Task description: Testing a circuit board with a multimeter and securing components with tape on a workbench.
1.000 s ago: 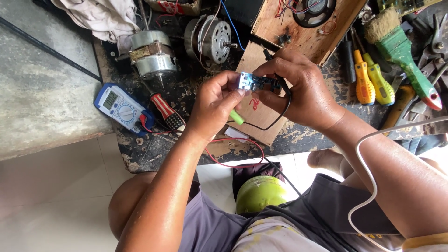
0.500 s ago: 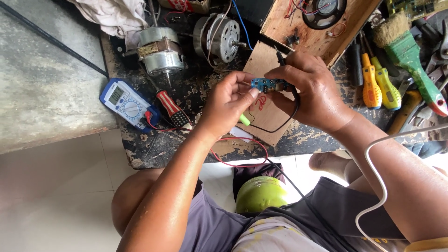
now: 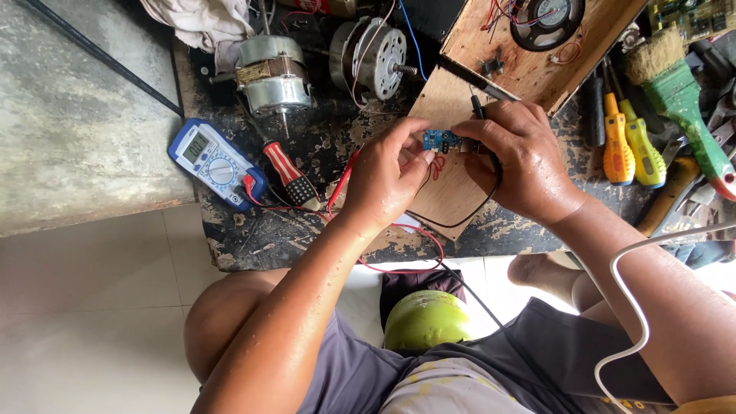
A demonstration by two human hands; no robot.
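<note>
**Small blue board held between both hands**

The left hand (image 3: 387,180) and the right hand (image 3: 521,161) both pinch a small blue circuit board (image 3: 438,140) by their fingertips, above a thin wooden panel (image 3: 452,184) on the dark worktable (image 3: 253,238). A black wire (image 3: 460,222) and a red wire (image 3: 399,238) hang under the hands. A blue meter (image 3: 215,162) and a red screwdriver (image 3: 290,175) lie to the left, near two motors (image 3: 272,73).

The skin looks wet, so I think the tiny board could slip from the fingers. The loose wires could also catch on a hand and pull the board away.
</note>
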